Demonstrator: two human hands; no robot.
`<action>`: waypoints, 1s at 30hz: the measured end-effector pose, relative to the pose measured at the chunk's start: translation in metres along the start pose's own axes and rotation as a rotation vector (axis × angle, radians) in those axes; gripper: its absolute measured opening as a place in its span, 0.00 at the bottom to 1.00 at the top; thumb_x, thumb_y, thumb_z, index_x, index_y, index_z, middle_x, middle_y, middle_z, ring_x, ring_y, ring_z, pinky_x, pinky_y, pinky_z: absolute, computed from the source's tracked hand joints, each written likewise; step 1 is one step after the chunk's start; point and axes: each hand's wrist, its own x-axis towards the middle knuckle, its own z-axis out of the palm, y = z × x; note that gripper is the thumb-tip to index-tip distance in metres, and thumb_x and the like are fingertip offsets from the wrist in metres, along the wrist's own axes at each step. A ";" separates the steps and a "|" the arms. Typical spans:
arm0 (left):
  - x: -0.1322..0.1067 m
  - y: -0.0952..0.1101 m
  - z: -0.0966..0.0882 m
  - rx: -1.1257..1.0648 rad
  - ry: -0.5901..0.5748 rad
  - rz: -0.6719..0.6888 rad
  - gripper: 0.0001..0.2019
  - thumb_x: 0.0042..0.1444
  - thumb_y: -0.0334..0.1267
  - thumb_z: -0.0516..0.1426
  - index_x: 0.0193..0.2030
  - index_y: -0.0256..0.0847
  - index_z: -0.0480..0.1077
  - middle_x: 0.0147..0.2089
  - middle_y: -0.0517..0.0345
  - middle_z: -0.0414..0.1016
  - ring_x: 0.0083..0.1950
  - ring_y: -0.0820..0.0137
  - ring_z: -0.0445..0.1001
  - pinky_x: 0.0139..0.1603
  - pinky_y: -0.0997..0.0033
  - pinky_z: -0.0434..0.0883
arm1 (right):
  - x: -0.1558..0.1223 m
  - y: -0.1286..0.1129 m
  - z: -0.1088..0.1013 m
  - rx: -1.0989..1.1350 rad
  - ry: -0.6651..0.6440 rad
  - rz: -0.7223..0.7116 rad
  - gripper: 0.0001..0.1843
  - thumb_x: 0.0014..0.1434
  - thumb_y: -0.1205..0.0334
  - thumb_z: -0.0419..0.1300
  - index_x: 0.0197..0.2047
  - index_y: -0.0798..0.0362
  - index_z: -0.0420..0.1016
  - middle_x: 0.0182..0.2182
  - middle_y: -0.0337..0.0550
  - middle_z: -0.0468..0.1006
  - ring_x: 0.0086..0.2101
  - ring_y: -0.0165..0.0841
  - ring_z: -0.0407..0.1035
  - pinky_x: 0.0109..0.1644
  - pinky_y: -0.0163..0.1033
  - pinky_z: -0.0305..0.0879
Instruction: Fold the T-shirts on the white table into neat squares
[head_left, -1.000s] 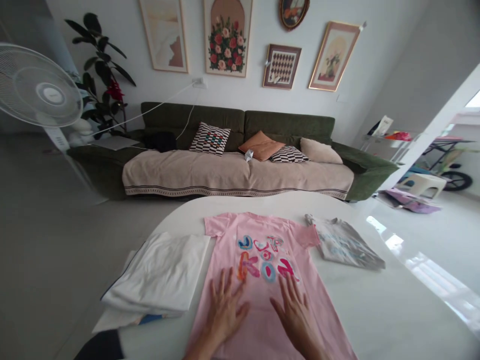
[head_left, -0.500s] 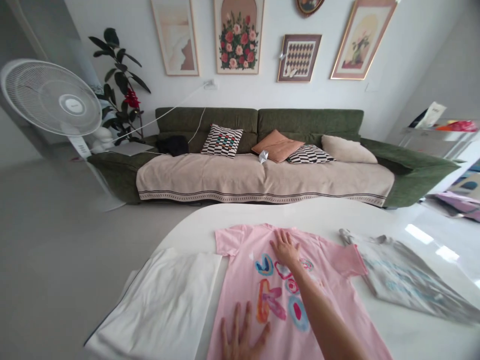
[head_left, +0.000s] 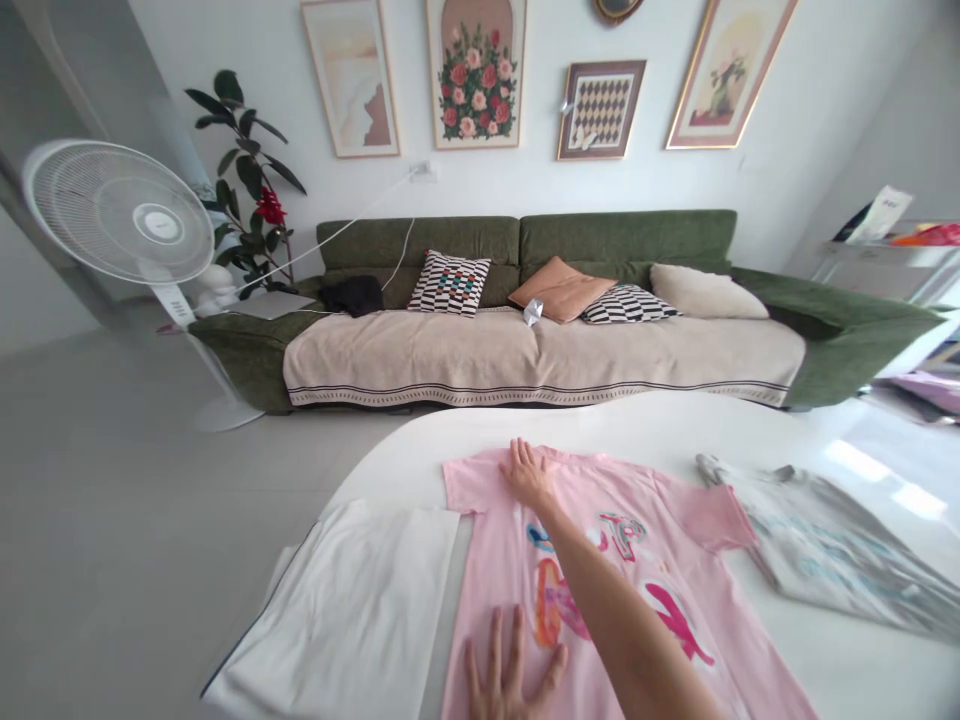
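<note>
A pink T-shirt [head_left: 495, 560] with colourful painted letters lies spread flat on the white table [head_left: 405, 450], its collar toward the sofa. My right hand [head_left: 527, 477] rests on the shirt near the collar and the left-side shoulder, fingers stretched out. Across the painted print runs my right forearm, hiding part of it. Low in the view, my left hand [head_left: 510, 675] lies on the shirt's lower left part with its fingers spread; the wrist is cut off by the frame. Neither hand grips anything.
Folded white cloth [head_left: 360, 590] lies left of the shirt, a grey garment [head_left: 825, 540] to its right. Beyond the table stands a green sofa [head_left: 420, 240] with cushions. A white standing fan [head_left: 157, 225] is at the left, near a plant [head_left: 251, 170].
My right hand has slid left across the shirt, from the middle below the collar to the left shoulder. My left hand stays on the lower part. The view has shifted slightly.
</note>
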 end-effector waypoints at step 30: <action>0.001 0.006 -0.059 -0.141 -0.175 0.087 0.31 0.50 0.49 0.51 0.61 0.59 0.46 0.67 0.57 0.38 0.66 0.53 0.36 0.58 0.41 0.37 | -0.341 0.154 0.002 -0.155 0.078 0.384 0.35 0.59 0.44 0.34 0.64 0.54 0.36 0.63 0.40 0.40 0.61 0.36 0.32 0.60 0.53 0.39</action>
